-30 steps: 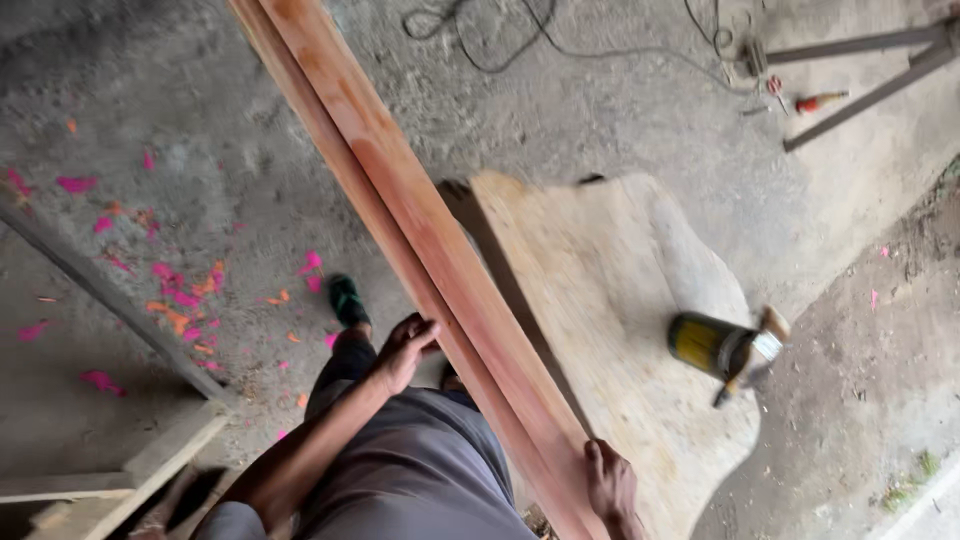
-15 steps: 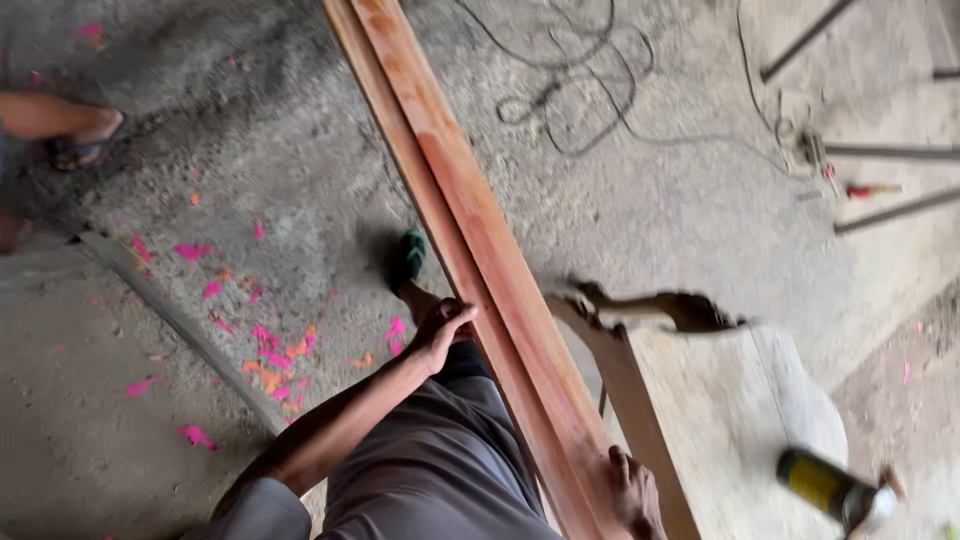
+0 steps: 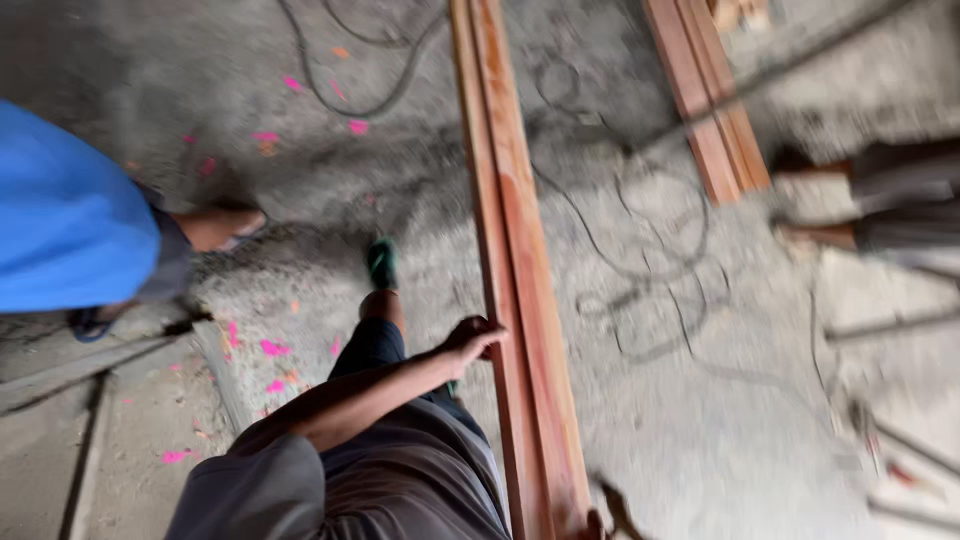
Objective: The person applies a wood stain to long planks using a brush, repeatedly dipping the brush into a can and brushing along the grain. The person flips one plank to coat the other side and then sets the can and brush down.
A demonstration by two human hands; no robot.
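Note:
Two long reddish wooden planks point(image 3: 520, 260) run side by side from the top of the view down to the bottom edge, carried above a concrete floor. My left hand point(image 3: 472, 338) grips the left edge of the planks with curled fingers, arm stretched forward. Only a sliver of my right hand point(image 3: 592, 524) shows at the bottom edge, against the planks' right side. My leg and green sandal point(image 3: 381, 262) step forward just left of the planks.
Another person in a blue garment point(image 3: 70, 220) stands at the left, one bare foot point(image 3: 215, 228) on the floor. More planks point(image 3: 705, 100) lie stacked at top right. Black cables point(image 3: 620, 250) loop across the floor. Metal bars point(image 3: 890, 325) lie right.
The view has moved forward along the floor. The pale slab and the can have dropped out of sight; the person in blue and the stacked planks have come in. Both hands stay on the planks.

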